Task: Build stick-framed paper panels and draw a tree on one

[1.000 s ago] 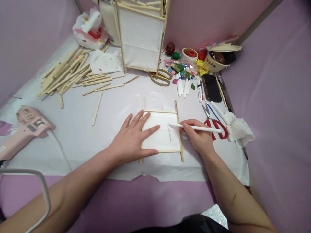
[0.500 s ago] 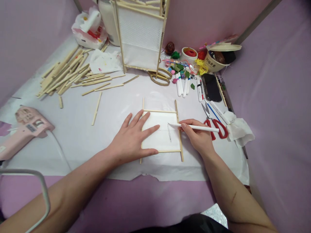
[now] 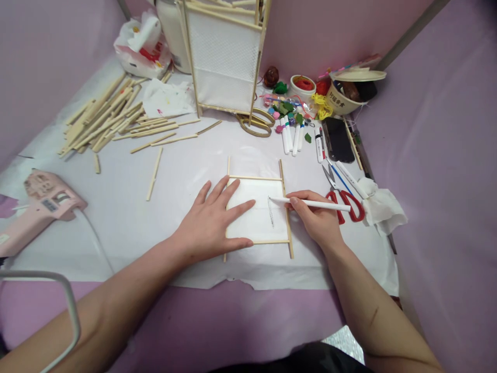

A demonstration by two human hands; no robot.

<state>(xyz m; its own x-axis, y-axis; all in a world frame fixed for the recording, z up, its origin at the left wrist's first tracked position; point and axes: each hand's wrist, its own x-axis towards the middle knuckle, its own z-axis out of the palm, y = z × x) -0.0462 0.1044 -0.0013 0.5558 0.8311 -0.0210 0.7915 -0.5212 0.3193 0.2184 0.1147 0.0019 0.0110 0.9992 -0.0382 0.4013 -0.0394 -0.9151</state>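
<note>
My left hand (image 3: 212, 220) lies flat with its fingers spread, pressing on a white panel (image 3: 258, 228) stretched inside a frame of wooden craft sticks (image 3: 254, 177). My right hand (image 3: 312, 217) grips a slim white pen (image 3: 318, 204). The pen's tip rests on the panel near the right stick, at the top of a thin, wavy drawn line (image 3: 271, 212). The panel's lower left is hidden under my left fingers.
Loose craft sticks (image 3: 103, 116) lie at the left, beside a pink glue gun (image 3: 46, 207). Red-handled scissors (image 3: 345, 204), white markers (image 3: 291, 135) and a crumpled tissue (image 3: 382, 210) lie at the right. A stick-framed mesh screen (image 3: 223, 57) stands at the back.
The pen's rear end has shifted slightly left, with my right hand moving little. My left hand stays on the panel.
</note>
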